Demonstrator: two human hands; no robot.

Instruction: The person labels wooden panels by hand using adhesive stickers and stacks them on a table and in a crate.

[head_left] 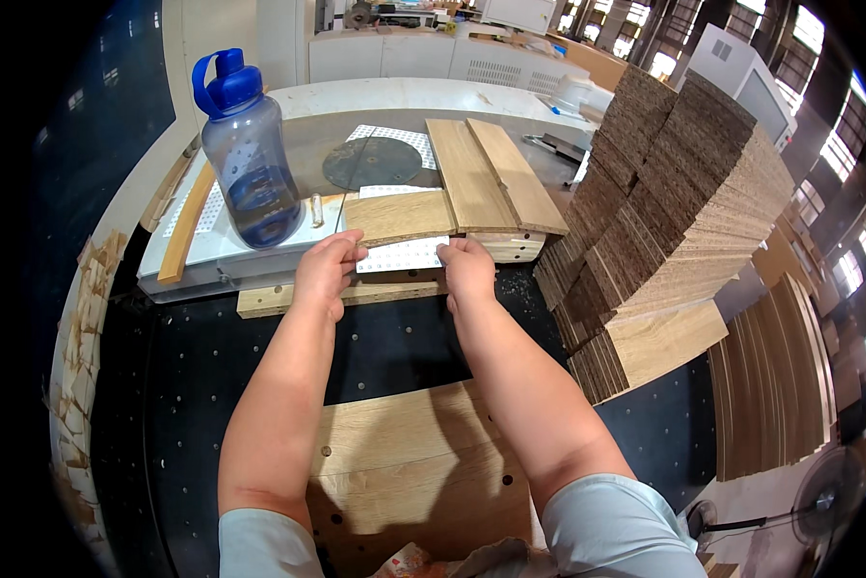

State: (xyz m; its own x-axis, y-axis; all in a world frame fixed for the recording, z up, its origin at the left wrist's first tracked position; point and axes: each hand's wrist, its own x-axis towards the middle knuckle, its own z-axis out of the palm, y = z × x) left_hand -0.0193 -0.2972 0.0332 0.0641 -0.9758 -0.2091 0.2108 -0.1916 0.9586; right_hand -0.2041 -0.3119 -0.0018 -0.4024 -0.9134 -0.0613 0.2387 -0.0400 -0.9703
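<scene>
Between both hands is a white sheet with rows of small round dots [402,254], just in front of a small wood-grain board [396,216]. My left hand [327,275] is closed on the sheet's left edge, its fingertips close to the board's near left corner. With thumb and fingers pressed together, my right hand [470,273] pinches the sheet's right edge. To the right of the small board lie longer wood-grain panels [471,178]. Below my forearms rests a large wood-grain board [404,453] with dark round holes.
A blue-lidded water bottle [250,164] stands left on the machine table. Behind the small board lies a dark round plate [372,164]. Tall stacks of cut boards [664,183] rise at the right. A wooden strip [186,223] lies at the left, and a fan [823,501] stands lower right.
</scene>
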